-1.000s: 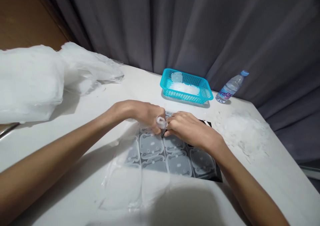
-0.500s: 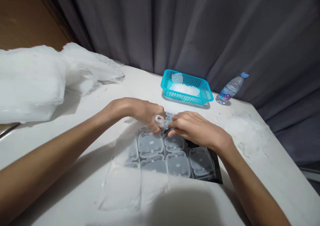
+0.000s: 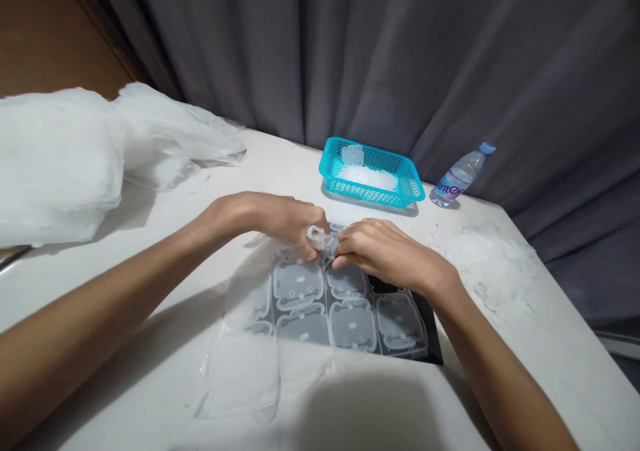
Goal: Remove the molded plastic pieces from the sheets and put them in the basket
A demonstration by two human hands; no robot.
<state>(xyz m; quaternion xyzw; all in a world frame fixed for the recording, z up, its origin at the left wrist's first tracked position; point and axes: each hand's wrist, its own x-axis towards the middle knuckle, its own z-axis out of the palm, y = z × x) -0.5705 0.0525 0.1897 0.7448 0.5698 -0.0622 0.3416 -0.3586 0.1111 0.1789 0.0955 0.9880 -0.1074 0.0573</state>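
Note:
A translucent plastic sheet (image 3: 353, 326) with several rounded-square moulded shapes lies partly over a black board (image 3: 435, 348) on the table. My left hand (image 3: 295, 223) is closed on a raised, curled bit of the sheet's clear film (image 3: 317, 238) near its far edge. Close beside it, my right hand (image 3: 383, 250) is closed around a small dark pointed tool (image 3: 328, 264). Only the tool's tip shows, between the two hands, so its exact kind cannot be made out. The fingertips of both hands are partly hidden.
Beyond my hands stands a turquoise basket (image 3: 367, 198) with white translucent pieces inside. A water bottle (image 3: 460, 178) is right of it. Film scraps (image 3: 493, 271) lie at the right. A large stack of white plastic (image 3: 55, 164) occupies the left, and a grey curtain (image 3: 380, 58) hangs behind.
My right hand has turned slightly, and less of the dark tool shows now. My left hand keeps its grip in nearly the same spot. The whole view has shifted a little.

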